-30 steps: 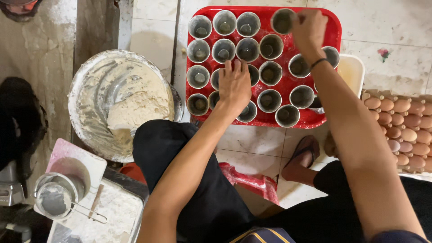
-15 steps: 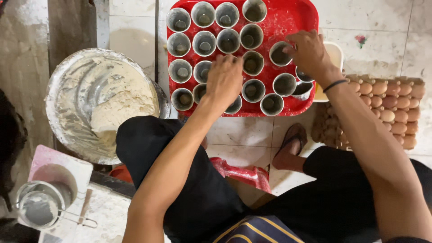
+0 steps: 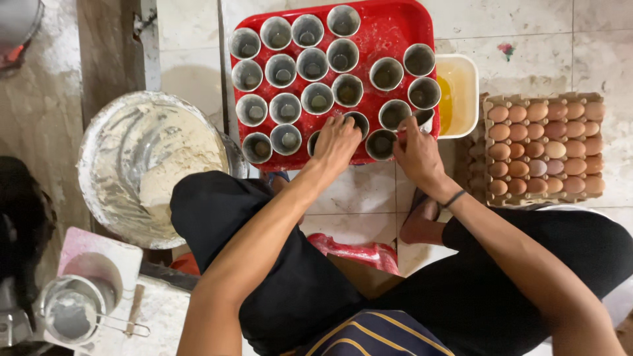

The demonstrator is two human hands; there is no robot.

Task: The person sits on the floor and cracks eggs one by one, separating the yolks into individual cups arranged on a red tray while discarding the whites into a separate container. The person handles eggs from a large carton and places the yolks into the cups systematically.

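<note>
A red tray [image 3: 395, 33] on the tiled floor holds several small metal cups [image 3: 282, 71] in rows. My left hand [image 3: 336, 142] lies flat over the cups at the tray's near edge, fingers spread and touching a cup's rim [image 3: 359, 118]. To its right, my right hand [image 3: 415, 151] is at the tray's near right corner. Its fingertips pinch a metal cup [image 3: 425, 118] that they partly hide. Another cup [image 3: 381, 144] stands between the two hands.
A large metal bowl smeared with pale batter [image 3: 151, 165] sits left of the tray. A white tub of yellow liquid [image 3: 458, 95] and a carton of brown eggs [image 3: 544, 148] stand on the right. A sieve [image 3: 72, 310] is at the bottom left.
My right hand has drawn back from the tray's far right corner to its near right corner, bringing a cup along. My left hand stayed at the near edge. The view has shifted.
</note>
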